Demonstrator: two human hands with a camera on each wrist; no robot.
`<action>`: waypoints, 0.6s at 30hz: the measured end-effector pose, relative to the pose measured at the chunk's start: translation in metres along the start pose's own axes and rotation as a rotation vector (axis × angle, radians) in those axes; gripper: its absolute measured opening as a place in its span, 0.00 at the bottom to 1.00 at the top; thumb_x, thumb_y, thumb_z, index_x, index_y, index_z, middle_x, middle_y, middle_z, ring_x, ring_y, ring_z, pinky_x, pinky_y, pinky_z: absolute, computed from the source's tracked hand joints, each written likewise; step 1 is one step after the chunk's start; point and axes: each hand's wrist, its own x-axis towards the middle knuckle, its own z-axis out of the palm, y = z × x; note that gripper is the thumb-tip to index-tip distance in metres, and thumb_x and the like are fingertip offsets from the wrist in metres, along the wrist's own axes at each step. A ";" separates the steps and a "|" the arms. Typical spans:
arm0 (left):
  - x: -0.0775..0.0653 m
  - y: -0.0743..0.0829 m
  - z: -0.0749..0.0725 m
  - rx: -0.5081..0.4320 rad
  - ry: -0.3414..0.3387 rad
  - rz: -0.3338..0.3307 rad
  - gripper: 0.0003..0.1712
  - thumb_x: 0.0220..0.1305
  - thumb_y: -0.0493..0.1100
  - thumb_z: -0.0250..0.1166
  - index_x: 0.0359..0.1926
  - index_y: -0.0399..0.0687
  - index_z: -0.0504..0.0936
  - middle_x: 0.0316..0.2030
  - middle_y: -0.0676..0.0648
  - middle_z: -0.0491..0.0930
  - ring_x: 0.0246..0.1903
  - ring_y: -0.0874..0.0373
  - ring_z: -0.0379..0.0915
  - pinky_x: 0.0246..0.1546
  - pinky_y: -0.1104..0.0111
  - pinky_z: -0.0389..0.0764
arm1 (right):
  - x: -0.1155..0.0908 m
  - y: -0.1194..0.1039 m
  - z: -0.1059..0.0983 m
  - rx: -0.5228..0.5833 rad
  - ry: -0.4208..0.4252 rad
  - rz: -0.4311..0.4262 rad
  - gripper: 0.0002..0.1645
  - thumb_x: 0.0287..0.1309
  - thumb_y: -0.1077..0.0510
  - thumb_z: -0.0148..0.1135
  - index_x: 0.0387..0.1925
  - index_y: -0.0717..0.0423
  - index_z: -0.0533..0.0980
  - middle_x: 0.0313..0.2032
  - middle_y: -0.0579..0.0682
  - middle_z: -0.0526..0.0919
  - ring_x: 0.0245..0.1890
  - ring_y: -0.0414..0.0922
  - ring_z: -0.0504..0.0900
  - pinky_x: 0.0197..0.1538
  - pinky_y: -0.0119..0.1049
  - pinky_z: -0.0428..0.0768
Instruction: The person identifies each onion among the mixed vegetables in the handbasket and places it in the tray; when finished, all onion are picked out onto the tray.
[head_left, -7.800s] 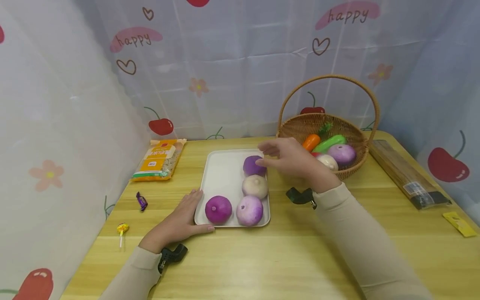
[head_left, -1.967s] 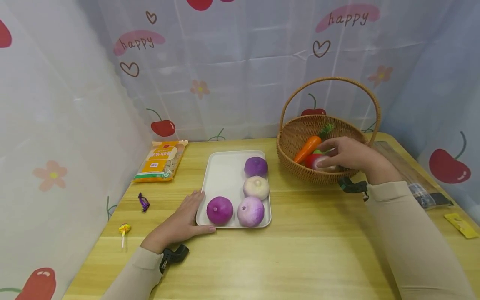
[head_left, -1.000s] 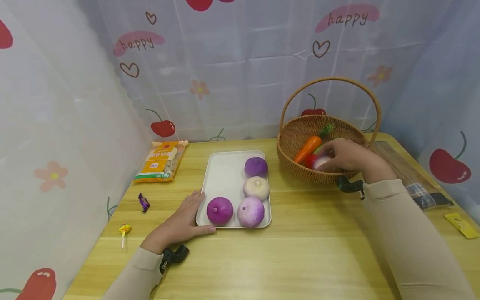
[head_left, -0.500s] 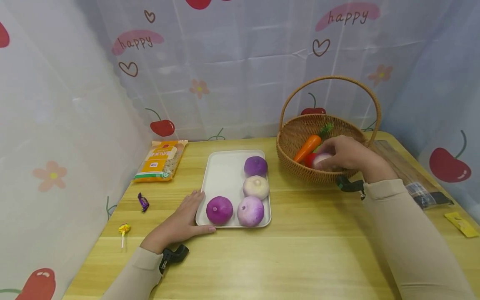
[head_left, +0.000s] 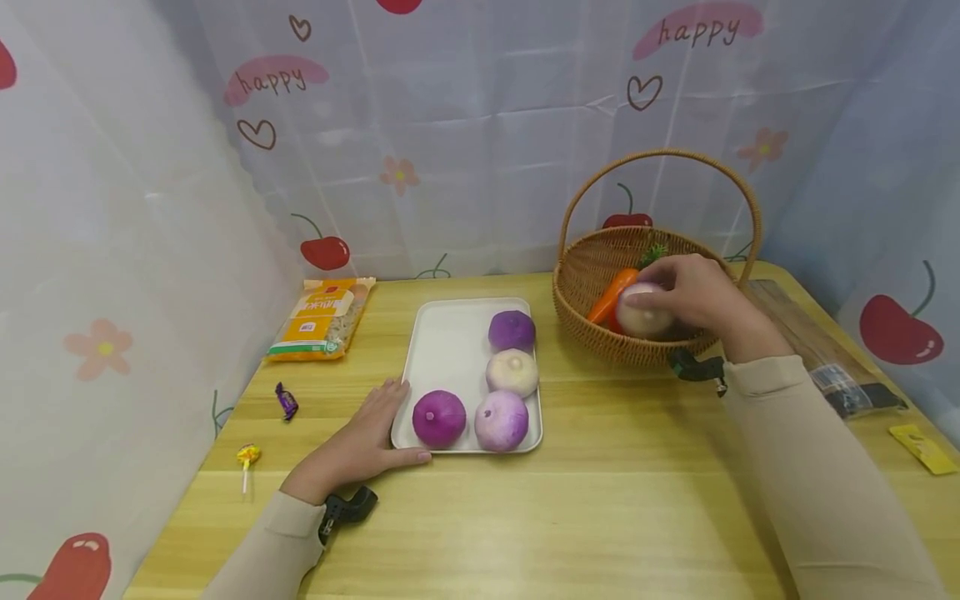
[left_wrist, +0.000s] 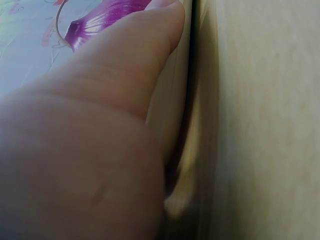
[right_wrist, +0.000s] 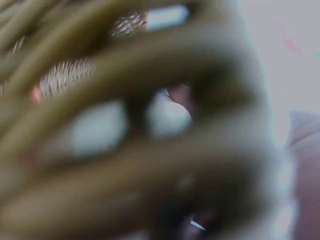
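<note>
My left hand (head_left: 365, 436) rests along the left front corner of a white tray (head_left: 444, 332), fingers straight on its side and thumb at the front rim. In the left wrist view the thumb lies by the tray edge, with a magenta onion (left_wrist: 105, 20) beyond. On the tray sit that magenta onion (head_left: 438, 419), a pale purple onion (head_left: 501, 421), a white onion (head_left: 512, 372) and a dark purple onion (head_left: 512, 331). My right hand (head_left: 701, 296) grips a whitish-purple onion (head_left: 641, 312) within the wicker basket (head_left: 626, 346). Blurred basket weave (right_wrist: 110, 60) mostly fills the right wrist view.
An orange carrot (head_left: 613, 297) lies in the basket under its tall handle (head_left: 667, 153). At left are an orange food packet (head_left: 318, 321), a purple candy (head_left: 286, 402) and a lollipop (head_left: 248, 455). A long packet (head_left: 825, 354) and yellow sachet (head_left: 922, 450) lie at right.
My right hand went from above the tray's dark purple onion to the basket. In the last half second it has raised the whitish-purple onion slightly. My left hand has stayed at the tray.
</note>
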 end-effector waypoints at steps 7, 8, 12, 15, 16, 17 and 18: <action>0.000 0.000 0.000 -0.001 -0.001 -0.005 0.74 0.57 0.80 0.68 0.84 0.37 0.47 0.82 0.38 0.45 0.81 0.43 0.32 0.78 0.47 0.41 | 0.004 -0.020 -0.001 0.033 0.086 -0.005 0.42 0.63 0.33 0.72 0.62 0.62 0.80 0.55 0.64 0.83 0.54 0.59 0.79 0.55 0.58 0.77; 0.000 0.000 0.000 -0.001 -0.002 -0.005 0.74 0.57 0.80 0.68 0.84 0.37 0.47 0.82 0.38 0.45 0.81 0.43 0.32 0.78 0.47 0.41 | 0.004 -0.024 -0.001 0.036 0.099 -0.007 0.41 0.63 0.33 0.72 0.62 0.62 0.80 0.55 0.64 0.83 0.53 0.59 0.79 0.55 0.57 0.78; 0.000 -0.001 0.000 0.008 -0.001 -0.005 0.74 0.57 0.80 0.68 0.84 0.36 0.47 0.82 0.38 0.45 0.81 0.43 0.32 0.78 0.47 0.40 | 0.008 -0.038 0.002 0.082 0.143 -0.025 0.38 0.63 0.36 0.73 0.60 0.62 0.82 0.53 0.62 0.84 0.51 0.57 0.80 0.52 0.53 0.80; 0.001 -0.001 0.000 0.018 0.000 -0.004 0.74 0.57 0.81 0.67 0.84 0.36 0.47 0.82 0.38 0.45 0.81 0.44 0.32 0.78 0.48 0.40 | 0.012 -0.051 0.007 0.110 0.161 -0.051 0.36 0.63 0.38 0.75 0.58 0.62 0.82 0.52 0.60 0.84 0.50 0.55 0.80 0.51 0.51 0.80; 0.001 -0.001 0.000 0.022 -0.001 -0.005 0.75 0.57 0.81 0.67 0.84 0.36 0.46 0.82 0.38 0.44 0.81 0.44 0.32 0.78 0.49 0.40 | 0.014 -0.056 0.009 0.122 0.162 -0.058 0.35 0.62 0.39 0.75 0.58 0.62 0.83 0.51 0.60 0.84 0.50 0.55 0.80 0.51 0.50 0.80; 0.001 -0.001 0.000 0.023 -0.001 -0.002 0.75 0.57 0.81 0.67 0.84 0.36 0.46 0.82 0.37 0.44 0.81 0.44 0.32 0.78 0.49 0.39 | 0.016 -0.061 0.011 0.127 0.163 -0.067 0.35 0.62 0.39 0.76 0.57 0.62 0.83 0.51 0.59 0.85 0.49 0.54 0.80 0.51 0.50 0.80; 0.001 -0.001 0.000 0.022 -0.005 -0.006 0.75 0.57 0.81 0.67 0.84 0.36 0.46 0.82 0.38 0.44 0.81 0.45 0.32 0.78 0.50 0.39 | 0.018 -0.066 0.013 0.124 0.163 -0.075 0.34 0.62 0.39 0.76 0.57 0.61 0.84 0.50 0.58 0.85 0.49 0.54 0.80 0.50 0.49 0.80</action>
